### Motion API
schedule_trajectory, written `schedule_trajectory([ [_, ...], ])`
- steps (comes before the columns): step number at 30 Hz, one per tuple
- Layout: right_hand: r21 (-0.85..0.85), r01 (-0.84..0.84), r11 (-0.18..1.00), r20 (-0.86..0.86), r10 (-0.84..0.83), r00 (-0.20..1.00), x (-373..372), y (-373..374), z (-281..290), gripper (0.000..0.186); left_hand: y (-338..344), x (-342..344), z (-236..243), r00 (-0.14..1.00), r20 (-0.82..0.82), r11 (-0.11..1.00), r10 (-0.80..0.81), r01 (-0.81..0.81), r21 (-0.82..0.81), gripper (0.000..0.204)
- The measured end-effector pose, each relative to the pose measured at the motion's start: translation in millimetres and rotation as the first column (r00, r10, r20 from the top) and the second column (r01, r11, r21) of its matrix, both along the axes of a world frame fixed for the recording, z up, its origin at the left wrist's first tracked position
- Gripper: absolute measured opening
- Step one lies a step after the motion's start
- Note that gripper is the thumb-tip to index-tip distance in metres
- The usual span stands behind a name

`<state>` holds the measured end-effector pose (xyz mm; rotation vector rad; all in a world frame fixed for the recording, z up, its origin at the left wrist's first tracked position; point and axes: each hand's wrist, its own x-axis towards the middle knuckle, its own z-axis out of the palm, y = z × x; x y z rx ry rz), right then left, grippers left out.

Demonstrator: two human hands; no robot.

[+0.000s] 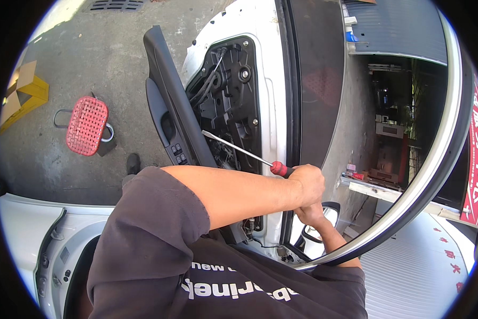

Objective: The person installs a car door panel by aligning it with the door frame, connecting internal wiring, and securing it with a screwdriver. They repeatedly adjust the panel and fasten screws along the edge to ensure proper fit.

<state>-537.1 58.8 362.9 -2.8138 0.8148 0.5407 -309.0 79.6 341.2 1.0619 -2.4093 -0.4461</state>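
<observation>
My left hand (pixel 307 185) is wrapped round the red-and-black handle of a screwdriver (pixel 244 151). The long metal shaft points away to the left, and its tip is at the edge of the dark door trim panel (pixel 177 106), which leans partly off a white car door (pixel 272 106). Against the underside of the left hand, my right hand (pixel 310 213) is closed; whatever it grips is hidden. Behind the trim panel shows the black inner door plate (pixel 231 101), with cables and bolts. Window switches (pixel 178 153) sit on the panel.
A white-edged window frame (pixel 430 175) curves round on the right, beside the side mirror (pixel 324 226). On the concrete floor to the left are a red woven-seat stool (pixel 87 126) and a yellow cardboard box (pixel 28 93). White car bodywork (pixel 26 223) lies at lower left.
</observation>
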Motion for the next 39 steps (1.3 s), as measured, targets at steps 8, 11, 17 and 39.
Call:
schedule_trajectory([
  [8,-0.091,0.15,0.984,-0.214,-0.167,0.963,6,6,1,0.036,-8,-5,3,0.987,0.152,0.997,-0.04,0.05,-0.061,0.015],
  [11,0.155,0.374,0.915,-0.09,-0.363,0.927,-7,6,31,0.039,-11,-5,-2,0.98,0.193,0.994,-0.052,0.07,-0.087,0.014],
  [17,0.407,0.667,0.624,0.609,-0.729,0.311,-85,95,149,0.041,-12,-1,2,0.978,0.196,0.984,-0.077,0.106,-0.144,0.013],
  [39,-0.178,0.517,0.837,0.467,-0.391,0.793,250,-83,58,0.05,-17,-17,-2,0.999,0.039,0.999,-0.03,0.028,0.037,0.023],
])
